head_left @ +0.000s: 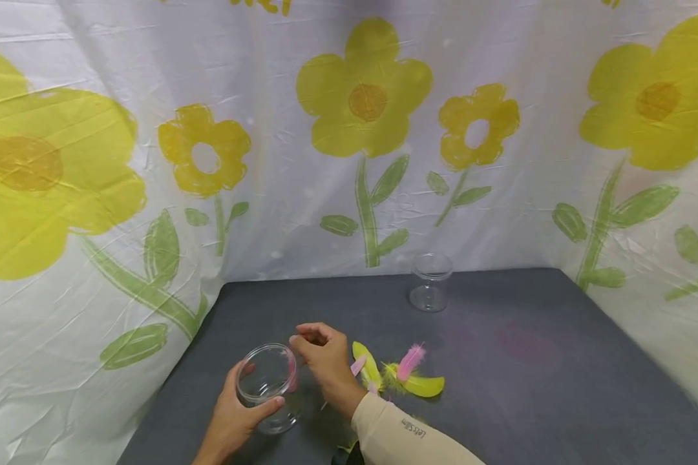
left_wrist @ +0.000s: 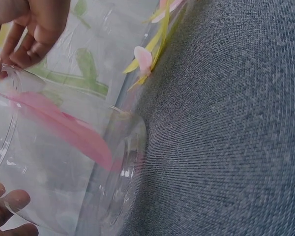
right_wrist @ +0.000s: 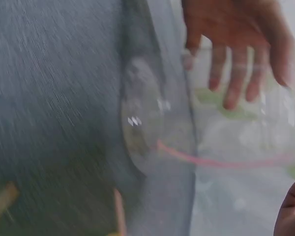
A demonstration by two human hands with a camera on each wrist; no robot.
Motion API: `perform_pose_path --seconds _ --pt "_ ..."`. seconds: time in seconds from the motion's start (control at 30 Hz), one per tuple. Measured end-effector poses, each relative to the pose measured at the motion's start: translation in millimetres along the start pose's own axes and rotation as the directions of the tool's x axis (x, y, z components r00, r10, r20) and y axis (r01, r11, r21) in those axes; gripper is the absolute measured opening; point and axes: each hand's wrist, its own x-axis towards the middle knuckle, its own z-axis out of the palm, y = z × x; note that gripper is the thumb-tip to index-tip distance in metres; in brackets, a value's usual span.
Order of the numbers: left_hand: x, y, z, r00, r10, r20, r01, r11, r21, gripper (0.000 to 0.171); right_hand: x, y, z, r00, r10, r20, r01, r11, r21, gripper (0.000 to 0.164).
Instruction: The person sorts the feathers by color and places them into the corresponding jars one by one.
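Note:
My left hand (head_left: 235, 410) grips a clear plastic jar (head_left: 272, 427), thumb near the rim and fingers round its far side. The jar tilts a little, its open mouth up. Inside, a pink feather (left_wrist: 71, 125) leans along the wall, its thin quill reaching the rim. My right hand (head_left: 328, 361) hovers at the rim with bent fingers, thumb and forefinger close together. In the left wrist view its fingertips are beside the mouth, apart from the quill, and I see nothing held. Close to the right wrist lie yellow feathers (head_left: 424, 386) and pink feathers (head_left: 410, 361).
A second clear jar (head_left: 430, 290) stands upright at the back of the dark grey table (head_left: 500, 400). Behind and at both sides hangs a white cloth (head_left: 291, 213) printed with yellow flowers. Some feathers are partly hidden by the right forearm and its beige sleeve (head_left: 410, 429).

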Motion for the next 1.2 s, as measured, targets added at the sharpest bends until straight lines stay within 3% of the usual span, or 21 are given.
perform_pose_path --seconds 0.17,0.57,0.83,1.2 --pt "-0.4 -1.3 -1.1 1.000 0.010 -0.007 -0.010 1.000 0.009 0.097 12.5 -18.0 -17.5 0.998 -0.039 0.042 0.038 0.999 0.023 0.020" --pt "-1.5 -1.8 -3.4 1.000 0.013 0.000 -0.013 1.000 0.008 0.098 37.4 -53.4 -60.7 0.993 -0.112 0.039 0.112 0.994 -0.001 0.022" --pt "-1.1 -1.2 -0.9 1.000 0.023 0.004 -0.023 1.000 -0.015 0.098 54.7 -72.7 -104.4 0.989 -0.145 -0.033 0.147 0.984 0.101 0.020" --pt "-0.5 -2.3 1.4 0.999 0.030 0.016 -0.029 0.998 -0.055 0.097 69.6 -90.6 -163.1 0.986 -0.127 -0.109 0.138 0.985 0.107 0.018"
